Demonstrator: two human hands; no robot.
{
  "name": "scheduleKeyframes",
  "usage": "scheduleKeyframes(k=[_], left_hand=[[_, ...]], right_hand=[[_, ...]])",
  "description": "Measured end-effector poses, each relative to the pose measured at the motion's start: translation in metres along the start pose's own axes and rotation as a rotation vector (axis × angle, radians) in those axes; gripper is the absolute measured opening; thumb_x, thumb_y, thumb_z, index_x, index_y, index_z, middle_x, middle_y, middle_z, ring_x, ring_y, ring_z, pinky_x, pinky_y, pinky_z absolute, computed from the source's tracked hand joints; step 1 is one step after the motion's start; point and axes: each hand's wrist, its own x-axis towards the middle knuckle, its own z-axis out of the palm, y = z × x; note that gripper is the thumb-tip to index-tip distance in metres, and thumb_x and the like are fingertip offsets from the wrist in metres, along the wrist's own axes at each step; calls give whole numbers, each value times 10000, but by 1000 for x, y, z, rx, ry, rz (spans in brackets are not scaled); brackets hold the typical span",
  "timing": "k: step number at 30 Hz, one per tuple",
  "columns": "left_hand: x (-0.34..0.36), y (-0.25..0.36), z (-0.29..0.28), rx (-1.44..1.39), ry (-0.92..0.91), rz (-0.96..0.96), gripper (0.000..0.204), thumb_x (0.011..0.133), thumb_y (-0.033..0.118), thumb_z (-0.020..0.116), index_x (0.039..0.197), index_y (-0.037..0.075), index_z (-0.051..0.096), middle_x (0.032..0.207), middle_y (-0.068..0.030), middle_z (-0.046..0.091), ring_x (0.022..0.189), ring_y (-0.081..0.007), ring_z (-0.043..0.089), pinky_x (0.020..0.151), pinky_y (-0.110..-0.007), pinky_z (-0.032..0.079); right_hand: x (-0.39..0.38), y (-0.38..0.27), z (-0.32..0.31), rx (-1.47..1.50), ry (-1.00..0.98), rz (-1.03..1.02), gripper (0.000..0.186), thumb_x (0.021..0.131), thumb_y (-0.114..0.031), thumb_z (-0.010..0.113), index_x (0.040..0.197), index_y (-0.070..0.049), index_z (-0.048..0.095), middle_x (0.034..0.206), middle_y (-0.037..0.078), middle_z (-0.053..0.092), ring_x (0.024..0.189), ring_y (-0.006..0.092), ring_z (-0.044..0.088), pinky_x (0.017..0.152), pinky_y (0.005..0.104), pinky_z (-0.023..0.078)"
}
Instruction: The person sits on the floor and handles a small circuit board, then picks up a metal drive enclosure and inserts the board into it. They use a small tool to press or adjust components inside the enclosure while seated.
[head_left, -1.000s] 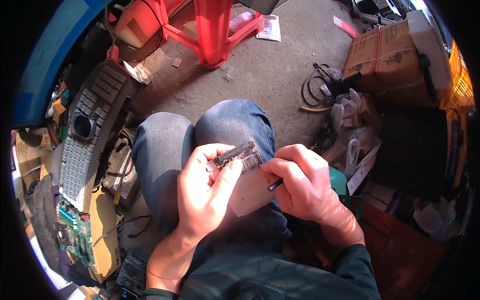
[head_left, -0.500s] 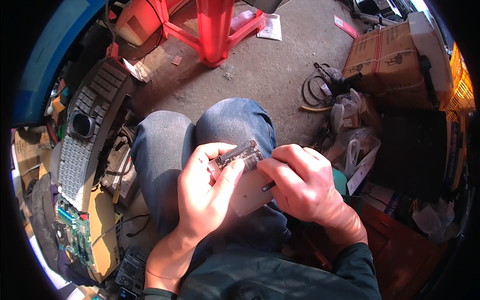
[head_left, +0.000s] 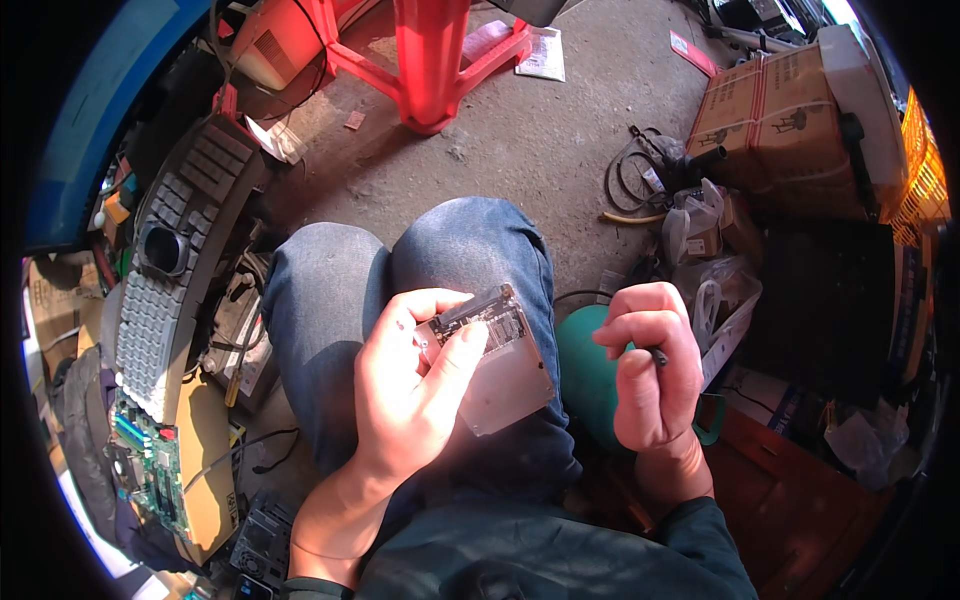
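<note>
My left hand is closed on a small flat silver drive, held tilted above my right thigh. A dark circuit board shows along the drive's far part, and my left thumb lies across it. To the right, apart from the drive, my right hand is raised with curled fingers. A slim dark tool pokes out between its thumb and fingers; most of it is hidden, so its kind does not show.
A teal rounded container stands beside my right knee. At left lie a white keyboard and a green circuit board. A red plastic stool stands ahead. Plastic bags and a cardboard box are at right.
My right hand has moved away from the drive to the right with the dark tool in it, uncovering the drive's right edge and the teal container. My left hand has stayed put.
</note>
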Motion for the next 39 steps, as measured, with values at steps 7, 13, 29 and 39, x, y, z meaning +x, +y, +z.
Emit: scheduleKeyframes(k=[7,13,29,39], left_hand=[[0,1,1,-16,0,-4,195,970,18,621,1150,-32,565,904,-19,653,754,-13,577,660,-170,470],[0,1,1,6,-9,-3,200,971,15,618,1157,-32,560,901,-13,645,754,-10,569,659,-170,463],[0,0,1,-30,-12,-6,207,973,18,617,1165,-35,560,901,-13,642,736,-6,553,650,-167,459],[0,0,0,-19,-11,5,208,975,22,615,1167,-36,559,921,-24,648,763,-18,575,660,-176,471]], right_hand=[[-16,6,6,228,80,-107,160,934,-68,647,1037,53,654,801,110,605,669,211,568,638,330,492],[-8,8,6,-13,28,-204,258,828,32,698,1078,44,635,959,178,649,837,288,649,741,364,540],[-3,9,13,250,13,-55,329,1015,-269,585,1058,53,633,871,142,662,780,207,651,696,309,539],[1,10,18,73,-48,-181,163,926,17,628,1083,43,598,994,224,702,898,288,719,779,359,585]])
